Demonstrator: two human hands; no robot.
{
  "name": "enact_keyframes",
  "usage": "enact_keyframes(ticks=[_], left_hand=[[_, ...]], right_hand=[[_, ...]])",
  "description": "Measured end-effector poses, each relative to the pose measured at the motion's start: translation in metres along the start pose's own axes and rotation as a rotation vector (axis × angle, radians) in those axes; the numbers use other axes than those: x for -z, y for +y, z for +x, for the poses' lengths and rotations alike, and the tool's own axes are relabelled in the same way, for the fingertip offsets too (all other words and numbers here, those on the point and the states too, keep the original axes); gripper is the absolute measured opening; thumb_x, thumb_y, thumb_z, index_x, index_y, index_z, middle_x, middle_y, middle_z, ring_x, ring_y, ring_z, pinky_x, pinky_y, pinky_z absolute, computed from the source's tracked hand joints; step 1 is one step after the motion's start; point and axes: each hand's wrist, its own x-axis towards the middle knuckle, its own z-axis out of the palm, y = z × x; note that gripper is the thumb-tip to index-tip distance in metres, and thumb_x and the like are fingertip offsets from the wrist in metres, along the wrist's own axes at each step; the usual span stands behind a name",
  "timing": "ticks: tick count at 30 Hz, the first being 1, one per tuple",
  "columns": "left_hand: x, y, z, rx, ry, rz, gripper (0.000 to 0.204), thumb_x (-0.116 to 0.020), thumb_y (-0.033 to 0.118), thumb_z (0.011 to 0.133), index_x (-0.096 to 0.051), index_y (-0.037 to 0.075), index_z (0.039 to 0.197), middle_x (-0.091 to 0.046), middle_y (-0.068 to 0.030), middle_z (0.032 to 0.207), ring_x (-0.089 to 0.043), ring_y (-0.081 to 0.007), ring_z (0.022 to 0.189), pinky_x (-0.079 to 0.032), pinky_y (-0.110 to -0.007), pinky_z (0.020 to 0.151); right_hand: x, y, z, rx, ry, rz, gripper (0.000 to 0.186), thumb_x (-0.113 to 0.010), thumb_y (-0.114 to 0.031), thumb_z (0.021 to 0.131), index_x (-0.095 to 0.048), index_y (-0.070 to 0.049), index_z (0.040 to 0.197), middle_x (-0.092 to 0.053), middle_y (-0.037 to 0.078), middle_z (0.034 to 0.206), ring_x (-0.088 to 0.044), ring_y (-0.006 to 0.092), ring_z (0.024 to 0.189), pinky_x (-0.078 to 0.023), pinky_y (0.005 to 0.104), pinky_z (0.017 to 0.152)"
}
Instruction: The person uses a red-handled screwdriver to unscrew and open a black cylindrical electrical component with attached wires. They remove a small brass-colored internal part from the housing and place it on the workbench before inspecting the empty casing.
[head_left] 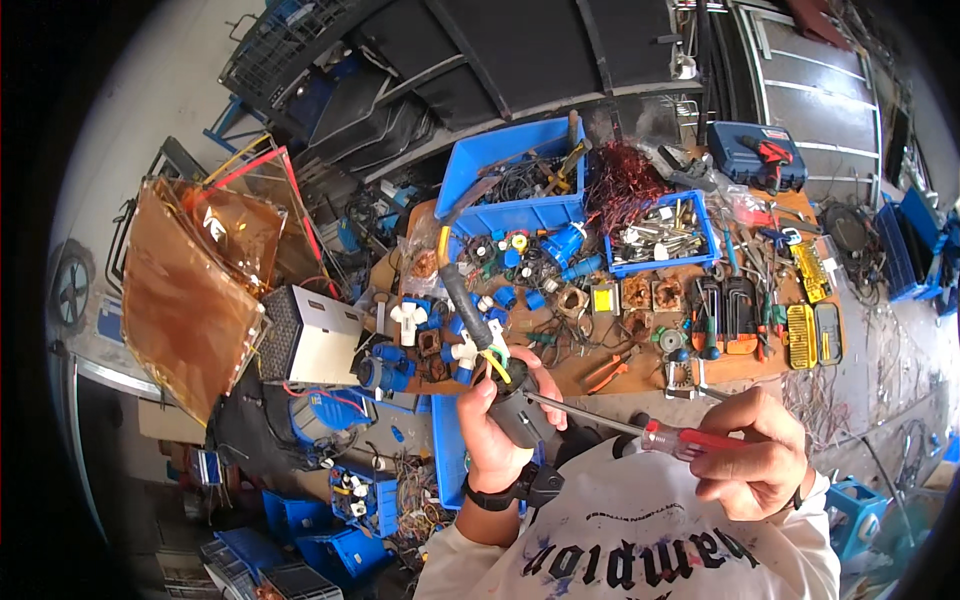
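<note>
My left hand (487, 440) is wrapped round a dark grey cylindrical housing (520, 418), held tilted in front of my chest. From its upper end run yellow and green wires (497, 366), which lead into a thick black cable (463, 300) bound with yellow farther up. A screwdriver (668, 438) with a red, partly clear handle is gripped in my right hand (755, 462). Its shaft points left, and the tip meets the side of the housing near my left fingertips. What the tip touches there is too small to make out.
Across the wooden bench (570, 375) lie blue and white connector parts, orange-handled pliers (606, 372) and hex keys. A blue bin (515, 212) of cables and a blue tray (660, 265) of metal pieces stand behind. A red drill (770, 160) rests on a blue case.
</note>
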Motion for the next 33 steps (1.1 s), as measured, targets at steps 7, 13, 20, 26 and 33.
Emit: enact_keyframes(ticks=[7, 13, 20, 26, 33], left_hand=[[-0.002, -0.004, 0.002, 0.036, -0.078, -0.051, 0.050, -0.045, 0.045, 0.082, -0.047, 0.000, 0.104, -0.054, -0.0147, 0.064, -0.055, -0.0227, 0.055, -0.049, -0.036, 0.050], [-0.011, -0.008, -0.005, 0.039, -0.045, -0.064, 0.050, -0.045, 0.045, 0.082, -0.047, -0.001, 0.104, -0.054, -0.0140, 0.065, -0.056, -0.0221, 0.056, -0.049, -0.036, 0.051], [-0.017, -0.014, -0.005, 0.027, -0.078, -0.073, 0.051, -0.045, 0.045, 0.082, -0.047, 0.000, 0.104, -0.053, -0.0135, 0.066, -0.056, -0.0224, 0.056, -0.049, -0.036, 0.050], [-0.024, -0.016, -0.004, 0.056, -0.065, -0.086, 0.051, -0.046, 0.048, 0.082, -0.047, 0.002, 0.103, -0.053, -0.0128, 0.068, -0.055, -0.0220, 0.055, -0.048, -0.036, 0.049], [-0.025, -0.020, -0.008, 0.031, -0.108, -0.079, 0.050, -0.047, 0.045, 0.082, -0.047, 0.001, 0.105, -0.053, -0.0140, 0.068, -0.056, -0.0233, 0.056, -0.050, -0.037, 0.051]], right_hand=[[-0.005, -0.002, -0.014, -0.027, 0.181, 0.068, 0.014, -0.066, 0.001, 0.076, -0.065, -0.005, 0.089, -0.062, 0.017, 0.102, -0.062, 0.0214, 0.075, -0.048, 0.0294, 0.062], [-0.009, 0.003, -0.021, -0.069, 0.296, 0.336, 0.023, -0.074, -0.010, 0.077, -0.058, -0.005, 0.094, -0.054, 0.013, 0.094, -0.057, 0.0208, 0.076, -0.047, 0.0302, 0.063], [0.000, 0.002, -0.025, 0.095, 0.307, 0.172, 0.032, -0.068, 0.000, 0.078, -0.048, -0.005, 0.103, -0.058, 0.016, 0.097, -0.059, 0.0247, 0.081, -0.050, 0.0350, 0.069], [-0.004, 0.000, -0.024, 0.037, 0.272, 0.385, 0.012, -0.067, -0.006, 0.082, -0.058, -0.008, 0.090, -0.054, 0.018, 0.106, -0.059, 0.0278, 0.088, -0.049, 0.0373, 0.074], [0.006, -0.006, -0.038, 0.040, 0.265, 0.103, 0.018, -0.072, -0.010, 0.079, -0.063, -0.008, 0.095, -0.047, 0.013, 0.100, -0.056, 0.0222, 0.079, -0.047, 0.0317, 0.068]])
